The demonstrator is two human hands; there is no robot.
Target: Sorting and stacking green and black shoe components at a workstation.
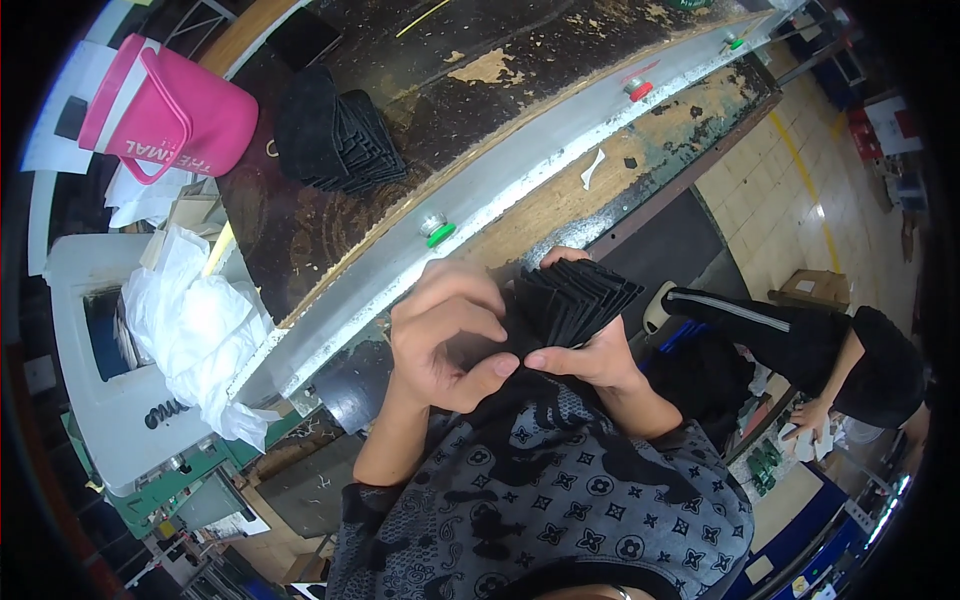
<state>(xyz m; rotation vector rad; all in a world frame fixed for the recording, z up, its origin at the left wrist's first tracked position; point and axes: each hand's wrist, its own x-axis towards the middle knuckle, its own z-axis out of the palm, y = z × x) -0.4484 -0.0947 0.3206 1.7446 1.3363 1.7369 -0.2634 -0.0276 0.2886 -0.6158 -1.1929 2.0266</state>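
Note:
My right hand (595, 360) is closed around a stack of flat black pieces (580, 300), which look like fabric and fan out at the top edge. Its thumb presses on the near side and fingertips show at the far side. Just left of the stack is my left hand (440, 340), fingers curled in and slightly blurred. Its thumb tip lies close to the right thumb, at the edge of the black pieces. Whatever sits between its fingers is hidden against the dark background. A second pile of similar black pieces (340, 135) rests on the dark worktop.
A pink bucket-shaped container (205, 110) stands on the worktop's left, above a crumpled white plastic bag (190, 320). Green and red buttons (440, 235) line the pale front rail (530, 185). At the right, another person's hand (810, 420) touches pale pieces.

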